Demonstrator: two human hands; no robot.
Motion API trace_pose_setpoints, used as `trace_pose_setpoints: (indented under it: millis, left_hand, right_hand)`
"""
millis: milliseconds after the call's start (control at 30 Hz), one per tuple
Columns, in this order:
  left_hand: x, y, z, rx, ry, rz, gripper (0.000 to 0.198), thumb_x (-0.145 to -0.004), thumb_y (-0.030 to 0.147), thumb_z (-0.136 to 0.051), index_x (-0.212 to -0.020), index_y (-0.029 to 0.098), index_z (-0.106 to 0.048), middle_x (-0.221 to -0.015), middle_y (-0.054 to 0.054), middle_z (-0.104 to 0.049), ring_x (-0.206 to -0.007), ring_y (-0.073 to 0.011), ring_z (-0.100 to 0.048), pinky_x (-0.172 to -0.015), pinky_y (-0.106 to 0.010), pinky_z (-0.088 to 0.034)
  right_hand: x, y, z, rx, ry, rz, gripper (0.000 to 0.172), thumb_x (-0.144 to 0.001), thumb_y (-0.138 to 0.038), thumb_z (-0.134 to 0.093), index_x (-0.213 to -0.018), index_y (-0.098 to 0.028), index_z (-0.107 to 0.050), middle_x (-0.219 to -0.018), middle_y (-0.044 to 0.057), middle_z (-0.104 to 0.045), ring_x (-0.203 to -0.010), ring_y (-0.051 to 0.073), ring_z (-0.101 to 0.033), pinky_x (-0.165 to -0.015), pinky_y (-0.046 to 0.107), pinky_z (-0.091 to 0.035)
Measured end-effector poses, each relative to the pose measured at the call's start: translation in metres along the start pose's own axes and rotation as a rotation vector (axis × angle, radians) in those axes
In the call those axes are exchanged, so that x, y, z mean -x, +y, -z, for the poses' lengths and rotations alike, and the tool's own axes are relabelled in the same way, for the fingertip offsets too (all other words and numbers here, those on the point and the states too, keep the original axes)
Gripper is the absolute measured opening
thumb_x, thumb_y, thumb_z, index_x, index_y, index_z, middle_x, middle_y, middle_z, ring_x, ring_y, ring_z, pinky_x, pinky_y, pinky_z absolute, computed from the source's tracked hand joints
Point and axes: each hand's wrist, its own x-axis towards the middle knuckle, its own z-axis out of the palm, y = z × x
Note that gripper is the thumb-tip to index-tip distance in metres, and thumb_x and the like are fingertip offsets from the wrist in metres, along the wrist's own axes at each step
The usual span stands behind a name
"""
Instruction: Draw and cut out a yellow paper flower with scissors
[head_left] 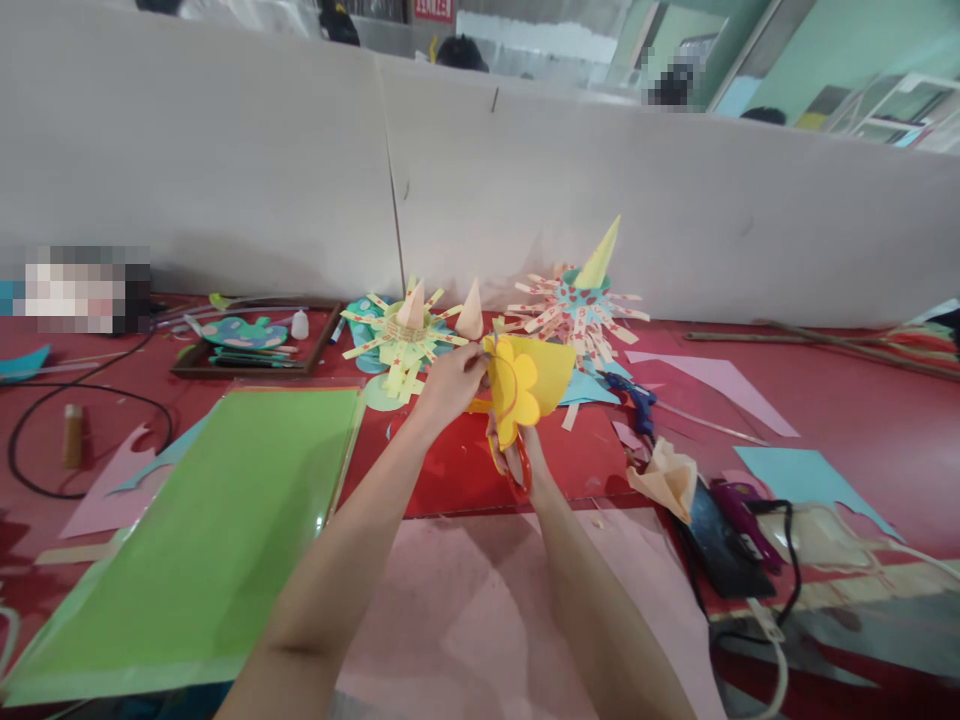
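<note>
In the middle of the head view, yellow paper (551,372) with a scalloped, flower-like edge is up above the table. My left hand (459,378) pinches it at its left side, fingers closed. Just below the paper, my right hand (514,455) is wrapped in the orange-red handles of scissors (523,475). The yellow paper covers part of that hand and hides most of the blades, so I cannot tell whether they touch the paper. Under both hands lies a red sheet (450,470).
A green sheet (247,500) lies left, pink paper (480,600) in front. Behind stand fringed paper crafts (409,330) and a spiked one (589,300) with cones. A tray (247,372), a blue glue gun (634,395), a purple glue gun (742,515) and cords surround the work. A white partition (600,200) rises behind.
</note>
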Motion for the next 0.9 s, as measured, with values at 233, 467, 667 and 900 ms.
trace_pose_setpoints:
  millis: [233,467,667,900]
  left_hand:
    - [-0.001,-0.002,0.002,-0.024,0.015,-0.005,0.014,-0.079,0.021,-0.042,-0.068,0.019,-0.049,-0.063,0.001,-0.057,-0.059,-0.0136,-0.058,-0.059,-0.024,-0.044]
    - [-0.004,-0.006,0.004,-0.113,0.048,-0.032,0.015,-0.080,0.025,-0.044,-0.067,0.020,-0.052,-0.065,-0.001,-0.060,-0.064,-0.0155,-0.058,-0.061,-0.025,-0.043]
    - [-0.002,-0.004,0.004,-0.141,0.046,-0.030,0.016,-0.080,0.023,-0.043,-0.066,0.019,-0.050,-0.066,-0.001,-0.059,-0.064,-0.0153,-0.057,-0.062,-0.026,-0.041]
    - [-0.003,-0.005,0.005,-0.156,0.044,-0.039,0.016,-0.081,0.023,-0.042,-0.067,0.019,-0.050,-0.065,0.000,-0.058,-0.062,-0.0142,-0.055,-0.062,-0.025,-0.039]
  right_hand:
    - [0.004,-0.009,-0.003,0.017,0.038,0.025,0.037,-0.070,-0.048,-0.060,-0.060,-0.023,-0.035,-0.038,-0.010,-0.029,-0.030,0.006,-0.028,-0.030,0.021,-0.024]
    - [0.004,-0.011,-0.004,-0.018,0.021,0.015,0.039,-0.067,-0.054,-0.062,-0.063,-0.023,-0.039,-0.040,-0.010,-0.032,-0.029,0.006,-0.030,-0.029,0.021,-0.024]
    - [0.005,-0.012,-0.005,-0.005,0.028,0.004,0.037,-0.070,-0.053,-0.059,-0.063,-0.023,-0.037,-0.035,-0.011,-0.030,-0.028,0.006,-0.029,-0.030,0.021,-0.024]
    - [0.004,-0.008,-0.003,0.011,0.013,0.019,0.036,-0.070,-0.050,-0.061,-0.065,-0.022,-0.039,-0.038,-0.010,-0.033,-0.028,0.006,-0.030,-0.029,0.020,-0.024]
